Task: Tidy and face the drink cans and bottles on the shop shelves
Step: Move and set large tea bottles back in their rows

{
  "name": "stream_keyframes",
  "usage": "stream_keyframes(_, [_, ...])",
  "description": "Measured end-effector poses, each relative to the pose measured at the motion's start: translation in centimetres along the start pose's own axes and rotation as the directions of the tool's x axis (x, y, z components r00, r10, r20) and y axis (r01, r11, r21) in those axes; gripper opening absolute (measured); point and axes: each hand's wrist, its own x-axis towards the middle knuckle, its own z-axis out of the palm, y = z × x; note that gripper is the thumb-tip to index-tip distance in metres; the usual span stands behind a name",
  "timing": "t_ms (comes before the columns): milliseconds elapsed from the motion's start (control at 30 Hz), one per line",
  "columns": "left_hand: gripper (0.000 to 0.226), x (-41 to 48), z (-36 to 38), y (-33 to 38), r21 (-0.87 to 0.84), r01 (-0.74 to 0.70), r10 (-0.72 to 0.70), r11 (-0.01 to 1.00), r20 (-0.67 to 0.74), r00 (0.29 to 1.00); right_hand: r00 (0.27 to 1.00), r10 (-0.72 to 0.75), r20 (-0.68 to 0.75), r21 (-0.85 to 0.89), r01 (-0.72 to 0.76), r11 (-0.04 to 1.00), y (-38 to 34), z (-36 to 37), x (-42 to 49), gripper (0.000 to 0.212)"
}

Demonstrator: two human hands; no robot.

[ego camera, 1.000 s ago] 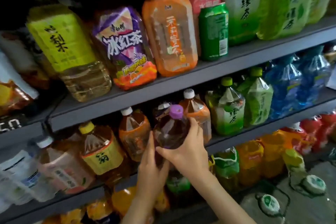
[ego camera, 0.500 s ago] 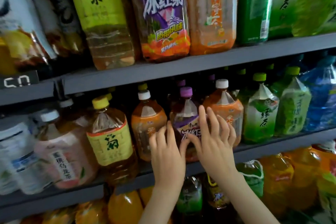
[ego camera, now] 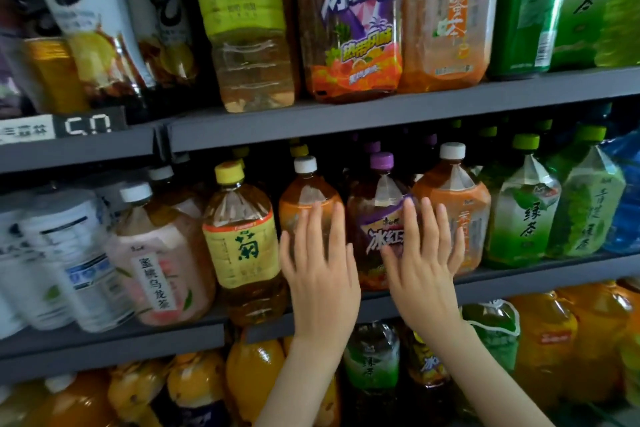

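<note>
price tag [ego camera: 89,124]: "50" | top purple bottle [ego camera: 353,28]: "冰红茶" | yellow-label bottle [ego camera: 242,246]: "菊" | green bottle [ego camera: 526,222]: "绿茶"

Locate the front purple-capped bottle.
Head view, middle shelf centre: the purple-capped bottle sits between the left orange bottle and right orange bottle, behind the right hand.

The clear plastic bottle of dark tea with purple cap and purple label [ego camera: 377,218] stands upright at the front edge of the grey middle shelf [ego camera: 536,279], label facing me. White-capped, orange-labelled tea bottles stand just beside it, one left [ego camera: 304,198], one right [ego camera: 453,191].
</note>
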Motion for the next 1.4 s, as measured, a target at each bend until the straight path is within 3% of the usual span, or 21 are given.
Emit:
stream_keyframes(100, [0.064,-0.6,-2.3,-3.6,0.063,0.169,-0.161,0.984,-0.123,0.979,0.997,-0.051,-0.061,0.184,0.061,0.981,-4.1,-0.6,-0.9,0.058])
stream_keyframes(167, [0.082,-0.5,-3.1,-6.2,0.083,0.282,-0.272,0.956,-0.117,0.955,0.994,-0.103,-0.028,0.293,0.107,0.95,-7.3,-0.3,-1.4,0.056])
stream_keyframes(267, [0.107,0.0,-4.0,-7.9,-0.15,0.447,-0.441,0.882,0.07,0.895,0.986,-0.146,0.079,0.488,0.089,0.868,-11.4,0.3,-1.9,0.05])
stream_keyframes(367, [0.109,0.4,-4.6,-8.0,-0.373,0.579,-0.525,0.724,0.245,0.815,0.96,-0.108,0.26,0.615,-0.078,0.785,-13.7,0.0,-1.8,0.051])
stream_keyframes(433, [0.112,0.3,-4.8,-8.2,-0.474,0.593,-0.544,0.651,0.254,0.8,0.922,-0.084,0.377,0.655,-0.201,0.728,-14.4,-0.2,-1.4,0.062])
stream_keyframes(533, [0.094,-0.3,-4.8,-8.2,-0.523,0.56,-0.536,0.642,0.216,0.816,0.896,-0.076,0.438,0.704,-0.289,0.648,-15.5,-0.3,-0.3,0.084])
stream_keyframes(700, [0.091,-1.4,-6.0,-7.9,-0.491,0.564,-0.522,0.664,0.236,0.82,0.844,-0.042,0.534,0.682,-0.401,0.611,-15.7,-1.5,0.5,0.107])
stream_keyframes(767, [0.078,-1.4,-7.3,-7.2,-0.388,0.616,-0.53,0.685,0.314,0.788,0.787,-0.037,0.616,0.65,-0.481,0.588,-15.5,-3.2,1.1,0.109])
stream_keyframes(867, [0.052,-0.1,-10.5,-4.4,-0.154,0.722,-0.553,0.674,0.543,0.632,0.713,-0.027,0.701,0.604,-0.572,0.555,-15.5,-6.4,2.2,0.112])
stream_keyframes(900, [0.048,0.3,-11.8,-3.6,-0.129,0.715,-0.545,0.687,0.56,0.624,0.692,-0.002,0.722,0.587,-0.611,0.531,-15.3,-7.6,2.6,0.11])
stream_keyframes(1000, [0.079,2.9,-16.5,-2.8,-0.287,0.589,-0.363,0.755,0.566,0.741,0.606,0.086,0.791,0.532,-0.751,0.392,-13.5,-11.3,4.2,0.098])
stream_keyframes(1033, [0.078,4.0,-18.1,-2.8,-0.312,0.541,-0.289,0.781,0.587,0.756,0.566,0.1,0.819,0.51,-0.796,0.326,-12.8,-12.7,4.8,0.094])
stream_keyframes(1100, [0.073,6.8,-20.6,-2.4,-0.374,0.577,-0.193,0.726,0.694,0.693,0.478,0.093,0.874,0.451,-0.867,0.214,-11.8,-15.8,6.2,0.092])
stream_keyframes(1167, [0.077,9.7,-22.7,-1.0,-0.381,0.704,-0.133,0.599,0.82,0.557,0.408,0.097,0.908,0.396,-0.91,0.12,-11.5,-19.1,7.5,0.086])
stream_keyframes(1267, [0.084,13.2,-25.3,2.3,-0.323,0.69,-0.088,0.648,0.868,0.489,0.336,0.181,0.924,0.336,-0.941,0.034,-11.5,-24.0,9.7,0.072])
stream_keyframes(1400, [0.088,17.1,-28.6,7.8,-0.31,0.707,-0.034,0.636,0.904,0.427,0.309,0.378,0.873,0.325,-0.946,0.022,-11.0,-30.6,13.9,0.07])
